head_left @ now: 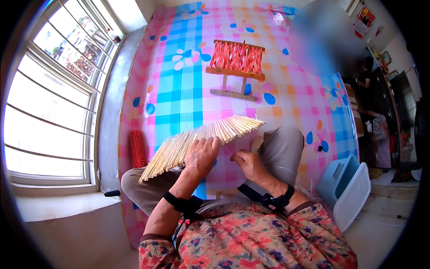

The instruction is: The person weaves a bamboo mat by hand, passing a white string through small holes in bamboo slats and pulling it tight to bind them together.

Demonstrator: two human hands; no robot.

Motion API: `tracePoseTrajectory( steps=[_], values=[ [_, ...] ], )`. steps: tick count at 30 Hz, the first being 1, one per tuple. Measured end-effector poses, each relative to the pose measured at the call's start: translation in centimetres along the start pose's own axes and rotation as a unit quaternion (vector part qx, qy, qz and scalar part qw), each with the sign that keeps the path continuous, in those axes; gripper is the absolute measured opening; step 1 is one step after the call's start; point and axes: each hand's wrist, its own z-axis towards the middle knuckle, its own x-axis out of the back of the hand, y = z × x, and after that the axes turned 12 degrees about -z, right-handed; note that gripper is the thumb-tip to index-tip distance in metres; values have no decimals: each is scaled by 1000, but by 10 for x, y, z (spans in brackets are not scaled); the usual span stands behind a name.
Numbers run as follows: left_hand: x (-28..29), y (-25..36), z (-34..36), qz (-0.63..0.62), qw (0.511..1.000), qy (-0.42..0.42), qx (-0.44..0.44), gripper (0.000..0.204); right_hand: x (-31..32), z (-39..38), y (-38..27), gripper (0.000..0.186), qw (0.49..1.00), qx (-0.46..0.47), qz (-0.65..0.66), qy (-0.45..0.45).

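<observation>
My left hand (202, 155) is closed over the near edge of a mat of pale, straw-like stalks (168, 154) laid side by side in a fanned row. The mat spans from above my left knee towards the middle, tilted up to the right. Just right of it, my right hand (251, 165) is closed, thumb and fingertips pinched together on a thin thread that runs toward the mat's near edge. The thread is so fine that its full course cannot be made out.
Ahead, a small wooden rack strung with red ribbon (237, 58) stands on the checked floral sheet (179, 89). A red ridged roll (137, 148) lies left. At right are a light blue bin (329, 179) and a white lid (354, 197). A barred window (49, 121) lines the left.
</observation>
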Motion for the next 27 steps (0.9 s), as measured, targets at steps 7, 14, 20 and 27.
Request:
tracePoseTrajectory(
  steps=[7, 14, 20, 27],
  values=[
    [4, 8, -6, 4, 999, 21, -29, 24, 15, -63, 9, 9, 982, 146, -88, -87],
    [12, 9, -3, -16, 1000, -26, -6, 27, 52, -85, -15, 6, 966, 188, -99, -146],
    [18, 0, 22, -31, 998, 2, 53, 38, 64, -22, -55, 3, 963, 260, 26, 74],
    [20, -17, 50, 15, 993, -45, 108, 39, 42, 22, -87, 10, 949, 145, 277, -26]
  ],
)
